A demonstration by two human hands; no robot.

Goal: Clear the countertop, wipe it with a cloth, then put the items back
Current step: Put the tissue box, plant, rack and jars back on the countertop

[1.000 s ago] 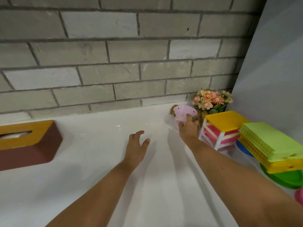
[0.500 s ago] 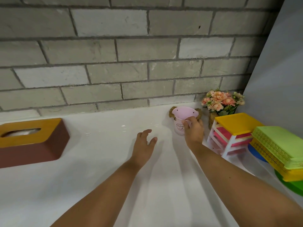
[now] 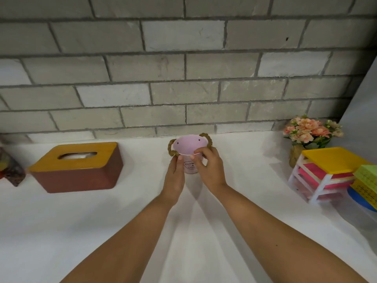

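A small pink bucket [image 3: 188,147] with brown rope handles and printed lettering stands on the white countertop [image 3: 204,231], near the middle of the back wall. My right hand [image 3: 210,166] grips its rim and right side. My left hand [image 3: 175,176] holds its left side, thumb at the rim. The lower part of the bucket is hidden between my hands. No cloth is in view.
A brown tissue box [image 3: 78,167] with a yellow lid sits at the left. At the right stand a pot of pink flowers [image 3: 310,129], a small drawer unit [image 3: 328,176] with a yellow top, and stacked green and yellow baskets [image 3: 367,180]. A patterned object [image 3: 10,168] shows at the far left edge.
My right hand has carried the pink bucket leftwards, away from the flowers and drawer unit. My left hand, open over the counter before, now holds the bucket's left side.
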